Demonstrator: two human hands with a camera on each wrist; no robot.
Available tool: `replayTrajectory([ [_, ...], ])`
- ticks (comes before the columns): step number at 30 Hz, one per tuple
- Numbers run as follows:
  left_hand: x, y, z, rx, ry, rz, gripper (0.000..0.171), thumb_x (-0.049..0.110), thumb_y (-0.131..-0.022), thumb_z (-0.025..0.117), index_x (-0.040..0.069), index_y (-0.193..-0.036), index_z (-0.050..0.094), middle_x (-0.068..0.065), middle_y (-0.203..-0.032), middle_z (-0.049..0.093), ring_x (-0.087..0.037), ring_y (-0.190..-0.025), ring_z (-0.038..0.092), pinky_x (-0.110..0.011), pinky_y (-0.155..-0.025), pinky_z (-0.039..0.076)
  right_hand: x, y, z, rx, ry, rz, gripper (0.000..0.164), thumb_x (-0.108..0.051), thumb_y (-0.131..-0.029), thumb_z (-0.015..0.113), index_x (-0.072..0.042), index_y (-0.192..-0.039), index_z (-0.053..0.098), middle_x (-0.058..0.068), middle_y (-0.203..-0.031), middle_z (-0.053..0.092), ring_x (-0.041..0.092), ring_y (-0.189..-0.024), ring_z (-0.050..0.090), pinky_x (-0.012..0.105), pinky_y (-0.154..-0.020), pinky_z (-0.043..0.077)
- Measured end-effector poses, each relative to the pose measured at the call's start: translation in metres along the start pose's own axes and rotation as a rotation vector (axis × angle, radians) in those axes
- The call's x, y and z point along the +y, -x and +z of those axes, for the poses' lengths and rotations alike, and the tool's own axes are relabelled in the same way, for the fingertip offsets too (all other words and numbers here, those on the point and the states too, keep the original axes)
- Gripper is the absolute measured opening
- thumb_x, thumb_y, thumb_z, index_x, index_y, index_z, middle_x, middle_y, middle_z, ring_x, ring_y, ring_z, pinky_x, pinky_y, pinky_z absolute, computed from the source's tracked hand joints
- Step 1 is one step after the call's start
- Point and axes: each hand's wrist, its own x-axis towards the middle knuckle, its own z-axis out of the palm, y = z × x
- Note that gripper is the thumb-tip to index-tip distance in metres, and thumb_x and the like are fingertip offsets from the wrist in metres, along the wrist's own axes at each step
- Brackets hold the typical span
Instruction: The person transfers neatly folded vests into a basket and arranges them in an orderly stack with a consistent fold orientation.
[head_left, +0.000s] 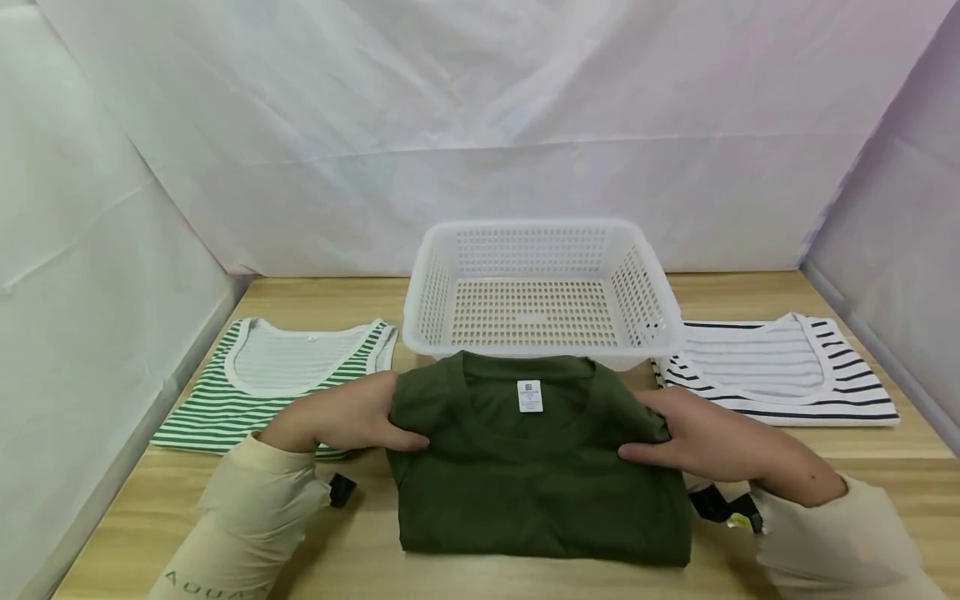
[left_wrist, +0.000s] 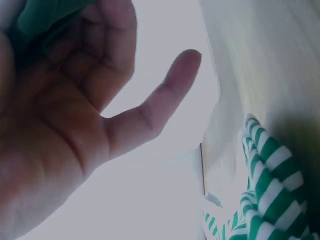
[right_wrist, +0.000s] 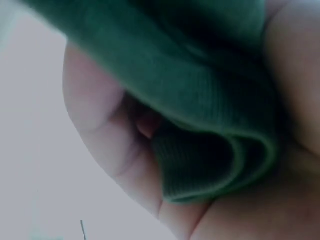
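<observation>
A folded dark green T-shirt (head_left: 540, 500) with a white neck label (head_left: 529, 397) hangs between both hands, its collar toward the basket. At its left edge my left hand (head_left: 360, 414) grips the fabric, thumb on top and fingers beneath. In the left wrist view the little finger (left_wrist: 150, 117) sticks out from the other curled fingers. My right hand (head_left: 720, 437) pinches the opposite edge the same way. Close up in the right wrist view, folded layers of the green shirt (right_wrist: 200, 100) lie within the curled fingers (right_wrist: 107, 135).
Just beyond the shirt stands a white perforated plastic basket (head_left: 667, 329) with nothing inside. A green-and-white striped shirt (head_left: 217, 417) lies folded on the wooden table (head_left: 465, 579) at left, a black-and-white striped one (head_left: 855, 396) at right. White cloth (head_left: 525, 125) walls surround the table.
</observation>
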Motion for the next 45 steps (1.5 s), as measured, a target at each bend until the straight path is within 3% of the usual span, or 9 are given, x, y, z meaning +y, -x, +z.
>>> replayTrajectory([
  [8, -0.005, 0.0, -0.004, 0.186, 0.059, 0.055, 0.049, 0.023, -0.088, 0.074, 0.019, -0.133, 0.056, 0.005, -0.123, 0.065, -0.013, -0.11, 0.062, -0.031, -0.097, 0.049, -0.002, 0.003, -0.003, 0.218, 0.051, 0.095, 0.038, -0.031, -0.096, 0.068, -0.019, -0.131, 0.06, -0.006, -0.118, 0.071, 0.001, -0.102, 0.067, 0.025, -0.082, 0.057],
  [11, -0.006, -0.003, -0.006, 0.258, 0.08, 0.071, 0.046, 0.021, -0.09, 0.073, 0.018, -0.133, 0.057, 0.003, -0.124, 0.065, -0.014, -0.111, 0.062, -0.032, -0.097, 0.05, -0.006, 0.001, -0.007, 0.295, 0.062, 0.136, 0.037, -0.031, -0.096, 0.068, -0.021, -0.13, 0.061, -0.005, -0.119, 0.07, 0.001, -0.103, 0.066, 0.026, -0.083, 0.057],
  [16, -0.002, -0.009, -0.018, 0.363, 0.061, 0.089, 0.031, 0.023, -0.094, 0.068, 0.014, -0.124, 0.064, -0.002, -0.117, 0.07, -0.016, -0.107, 0.067, -0.037, -0.095, 0.053, -0.015, -0.004, -0.025, 0.394, 0.06, 0.196, 0.024, -0.03, -0.095, 0.07, -0.02, -0.115, 0.066, -0.002, -0.104, 0.072, 0.005, -0.091, 0.069, 0.027, -0.075, 0.057],
  [18, 0.002, -0.012, -0.026, 0.41, 0.039, 0.062, 0.032, 0.028, -0.096, 0.066, 0.013, -0.125, 0.064, -0.005, -0.117, 0.07, -0.019, -0.108, 0.067, -0.041, -0.096, 0.053, -0.018, -0.008, -0.034, 0.431, 0.057, 0.235, 0.025, -0.033, -0.095, 0.069, -0.017, -0.113, 0.066, 0.002, -0.101, 0.073, 0.009, -0.088, 0.07, 0.029, -0.073, 0.057],
  [21, 0.01, -0.02, -0.039, 0.457, 0.051, 0.028, 0.04, 0.034, -0.098, 0.063, 0.012, -0.13, 0.059, -0.008, -0.123, 0.067, -0.023, -0.113, 0.065, -0.047, -0.099, 0.051, -0.021, -0.015, -0.049, 0.469, 0.082, 0.31, 0.041, -0.043, -0.095, 0.067, -0.015, -0.125, 0.063, 0.006, -0.11, 0.072, 0.016, -0.096, 0.07, 0.035, -0.08, 0.056],
  [25, 0.02, -0.034, -0.059, 0.506, 0.126, 0.004, 0.044, 0.037, -0.099, 0.06, 0.01, -0.134, 0.054, -0.011, -0.126, 0.063, -0.026, -0.115, 0.064, -0.047, -0.1, 0.051, -0.022, -0.03, -0.07, 0.485, 0.075, 0.357, 0.057, -0.051, -0.096, 0.062, -0.015, -0.139, 0.053, 0.01, -0.123, 0.068, 0.023, -0.106, 0.068, 0.041, -0.087, 0.055],
  [35, 0.028, -0.076, -0.103, 0.553, 0.275, -0.1, 0.045, 0.034, -0.104, 0.05, 0.007, -0.14, 0.045, -0.016, -0.127, 0.059, -0.03, -0.111, 0.066, -0.043, -0.086, 0.059, -0.014, -0.092, -0.119, 0.473, 0.045, 0.355, 0.052, -0.04, -0.1, 0.06, -0.011, -0.141, 0.05, 0.016, -0.132, 0.061, 0.03, -0.114, 0.064, 0.047, -0.094, 0.053],
  [40, 0.015, -0.099, -0.11, 0.535, 0.293, -0.187, 0.043, 0.03, -0.105, 0.049, 0.006, -0.141, 0.046, -0.018, -0.127, 0.059, -0.033, -0.107, 0.068, -0.042, -0.08, 0.061, 0.003, -0.123, -0.127, 0.419, 0.049, 0.369, 0.042, -0.028, -0.101, 0.06, -0.008, -0.137, 0.054, 0.019, -0.129, 0.061, 0.031, -0.109, 0.065, 0.044, -0.087, 0.056],
  [45, -0.003, -0.115, -0.106, 0.444, 0.281, -0.268, 0.043, 0.026, -0.105, 0.05, 0.003, -0.141, 0.046, -0.019, -0.129, 0.058, -0.034, -0.108, 0.067, -0.042, -0.079, 0.061, 0.021, -0.145, -0.119, 0.297, 0.089, 0.411, 0.039, -0.019, -0.101, 0.059, 0.0, -0.134, 0.053, 0.024, -0.124, 0.062, 0.033, -0.105, 0.066, 0.043, -0.084, 0.057],
])
